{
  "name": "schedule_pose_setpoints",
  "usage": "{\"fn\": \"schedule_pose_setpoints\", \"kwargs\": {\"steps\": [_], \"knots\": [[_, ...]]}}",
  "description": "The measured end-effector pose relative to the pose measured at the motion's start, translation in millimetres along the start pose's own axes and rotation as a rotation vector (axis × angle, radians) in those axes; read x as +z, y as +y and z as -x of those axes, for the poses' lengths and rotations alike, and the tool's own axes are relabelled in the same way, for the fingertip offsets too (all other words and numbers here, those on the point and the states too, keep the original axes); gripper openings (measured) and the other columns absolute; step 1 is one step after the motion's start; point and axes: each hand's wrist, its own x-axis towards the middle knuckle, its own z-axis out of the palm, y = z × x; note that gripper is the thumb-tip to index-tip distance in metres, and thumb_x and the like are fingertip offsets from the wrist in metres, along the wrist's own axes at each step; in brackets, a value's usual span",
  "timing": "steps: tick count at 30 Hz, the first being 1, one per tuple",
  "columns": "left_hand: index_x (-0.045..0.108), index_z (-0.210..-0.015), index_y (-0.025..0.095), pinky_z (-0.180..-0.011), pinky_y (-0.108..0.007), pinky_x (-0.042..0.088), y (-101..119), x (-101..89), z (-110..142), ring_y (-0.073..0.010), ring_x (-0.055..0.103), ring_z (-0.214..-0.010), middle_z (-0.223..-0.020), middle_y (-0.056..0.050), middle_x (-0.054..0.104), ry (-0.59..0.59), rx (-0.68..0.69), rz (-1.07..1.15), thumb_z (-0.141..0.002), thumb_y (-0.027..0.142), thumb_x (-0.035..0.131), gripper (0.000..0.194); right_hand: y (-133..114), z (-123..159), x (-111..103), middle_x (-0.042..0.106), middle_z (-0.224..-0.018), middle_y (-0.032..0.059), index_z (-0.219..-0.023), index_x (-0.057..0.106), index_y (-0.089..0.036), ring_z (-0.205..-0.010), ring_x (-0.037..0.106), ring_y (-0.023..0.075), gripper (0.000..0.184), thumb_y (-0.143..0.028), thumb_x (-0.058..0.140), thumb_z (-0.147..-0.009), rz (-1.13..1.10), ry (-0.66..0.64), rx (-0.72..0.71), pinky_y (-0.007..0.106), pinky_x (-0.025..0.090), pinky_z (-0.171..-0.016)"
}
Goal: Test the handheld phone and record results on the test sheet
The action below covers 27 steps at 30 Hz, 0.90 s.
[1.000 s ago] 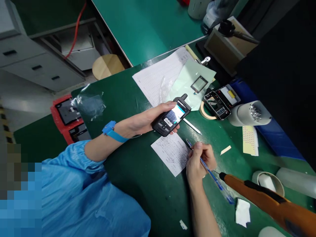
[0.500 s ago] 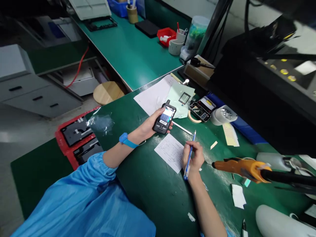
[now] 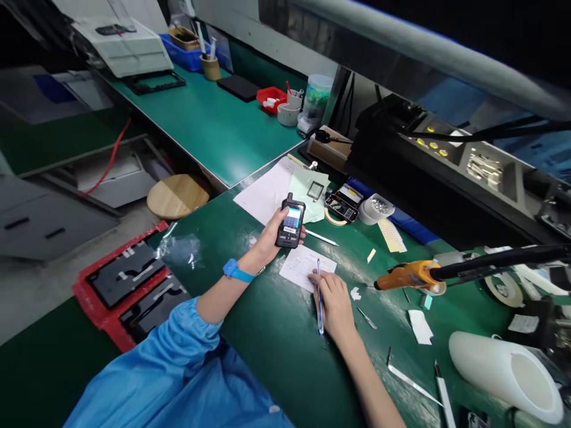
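Note:
My left hand (image 3: 271,238) grips a black handheld device (image 3: 290,223) with a lit screen, held upright above the green mat (image 3: 267,333). A blue wrist strap (image 3: 235,271) circles that wrist. My right hand (image 3: 333,303) is closed on a blue pen (image 3: 319,295), its tip resting on a small white printed slip (image 3: 307,267) that lies on the mat just below the device.
A hanging orange electric screwdriver (image 3: 408,276) points left, right of my right hand. Behind the device lie white sheets (image 3: 267,193), an opened device (image 3: 342,205), a tape ring and a white cup (image 3: 377,208). Red trays (image 3: 127,285) sit left; tweezers and a white tube (image 3: 506,371) right.
The camera has tilted up and pulled back, so more of the bench and shelf shows. The pen has swung from slanted to nearly vertical over the slip; the device stands more upright.

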Motion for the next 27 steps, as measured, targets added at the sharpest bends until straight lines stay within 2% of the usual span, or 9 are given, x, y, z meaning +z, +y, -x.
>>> {"fn": "schedule_pose_setpoints", "kwargs": {"steps": [3, 7, 11, 17, 23, 27], "knots": [[0.071, -0.109, 0.016, -0.054, -0.025, 0.063, 1, 1.5, 0, -0.0202, 0.079, -0.061, -0.071, -0.003, 0.079, 0.017, 0.014, 0.014, -0.093, 0.064, 0.080, 0.051, 18, -22, 10, 0.081, -0.127, 0.0104, -0.141, 0.072, -0.029, -0.115, 0.075, 0.0297, 0.043, -0.010, 0.053, -0.108, 0.013, -0.057, 0.019, 0.045, 0.059, -0.102], [0.071, -0.107, 0.015, -0.055, -0.025, 0.063, 3, 0.6, -2, -0.0194, 0.078, -0.061, -0.071, -0.004, 0.078, 0.027, 0.040, 0.000, -0.093, 0.068, 0.079, 0.055, 34, -47, 20, 0.081, -0.124, 0.0119, -0.134, 0.075, -0.027, -0.111, 0.076, 0.0300, 0.036, -0.013, 0.053, -0.109, 0.021, -0.006, 0.037, 0.042, 0.059, -0.098], [0.071, -0.109, 0.015, -0.059, -0.027, 0.065, 6, -2.6, -5, -0.0181, 0.077, -0.062, -0.074, -0.004, 0.079, 0.046, 0.066, 0.012, -0.093, 0.068, 0.078, 0.056, 44, -59, 26, 0.082, -0.125, 0.0140, -0.134, 0.075, -0.024, -0.113, 0.076, 0.0302, 0.032, -0.017, 0.053, -0.111, 0.034, 0.052, 0.055, 0.043, 0.059, -0.099], [0.072, -0.112, 0.016, -0.061, -0.027, 0.065, 8, -5.7, -7, -0.0184, 0.078, -0.064, -0.076, -0.003, 0.080, 0.067, 0.087, 0.037, -0.092, 0.066, 0.079, 0.055, 56, -66, 36, 0.080, -0.139, 0.0149, -0.141, 0.072, -0.026, -0.131, 0.074, 0.0308, 0.036, -0.023, 0.048, -0.115, 0.044, 0.098, 0.092, 0.049, 0.056, -0.113], [0.075, -0.111, 0.015, -0.063, -0.027, 0.067, 11, -7.6, -6, -0.0180, 0.079, -0.066, -0.080, -0.005, 0.081, 0.071, 0.097, 0.051, -0.094, 0.062, 0.079, 0.050, 61, -59, 35, 0.081, -0.137, 0.0132, -0.143, 0.071, -0.027, -0.133, 0.074, 0.0296, 0.039, -0.020, 0.045, -0.114, 0.032, 0.129, 0.098, 0.050, 0.057, -0.114], [0.076, -0.111, 0.015, -0.063, -0.027, 0.067, 11, -8.0, -6, -0.0186, 0.079, -0.066, -0.080, -0.006, 0.082, 0.057, 0.075, 0.048, -0.095, 0.061, 0.077, 0.049, 62, -56, 32, 0.081, -0.135, 0.0141, -0.149, 0.067, -0.026, -0.128, 0.075, 0.0305, 0.045, -0.016, 0.044, -0.112, 0.015, 0.146, 0.110, 0.048, 0.059, -0.108]]}}
